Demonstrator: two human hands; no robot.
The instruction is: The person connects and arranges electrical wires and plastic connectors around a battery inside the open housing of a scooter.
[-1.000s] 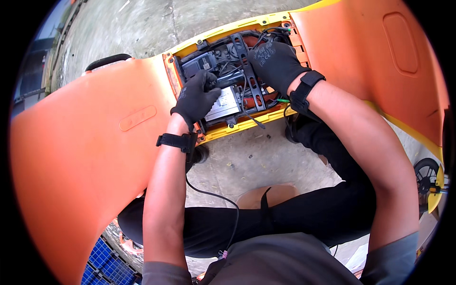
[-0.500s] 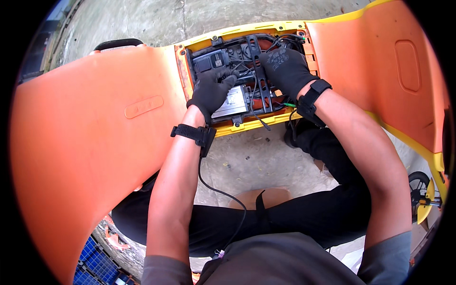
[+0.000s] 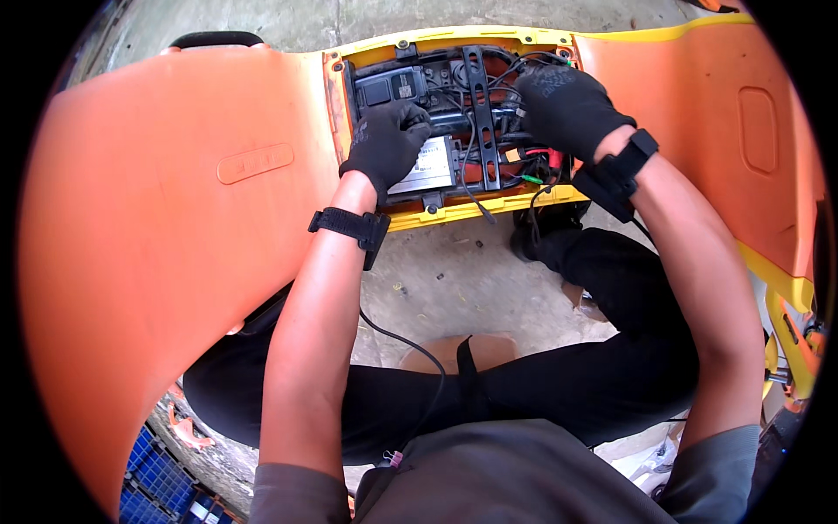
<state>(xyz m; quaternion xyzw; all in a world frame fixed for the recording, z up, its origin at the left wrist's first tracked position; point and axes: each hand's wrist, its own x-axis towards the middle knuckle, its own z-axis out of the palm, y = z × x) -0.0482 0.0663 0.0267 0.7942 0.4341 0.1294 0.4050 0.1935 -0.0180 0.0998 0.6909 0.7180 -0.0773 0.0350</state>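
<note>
My gloved left hand (image 3: 384, 144) has its fingers curled over the middle-left of an open component bay, between a black module (image 3: 391, 86) and a silver box with a label (image 3: 419, 175); what it pinches is hidden. My gloved right hand (image 3: 563, 109) is bent over the bay's right end among black cables, its fingertips out of sight. A slotted black bracket (image 3: 482, 118) crosses the bay. Red connectors (image 3: 553, 160), a yellow connector (image 3: 513, 155) and a green one (image 3: 532, 178) sit below my right hand. A loose cable end (image 3: 485, 212) hangs over the yellow frame (image 3: 463, 208).
Orange body panels (image 3: 157, 201) (image 3: 681, 113) flank the bay, the left one with a black handle (image 3: 216, 39). My legs (image 3: 559, 384) are folded on the concrete floor (image 3: 436, 279) over a cardboard piece (image 3: 419, 354). Blue crates (image 3: 157, 485) lie at lower left, yellow parts (image 3: 777, 323) at right.
My right hand has shifted right to the bay's end, uncovering the red connectors. My left hand stays curled in about the same spot. The whole bay appears higher in the picture.
</note>
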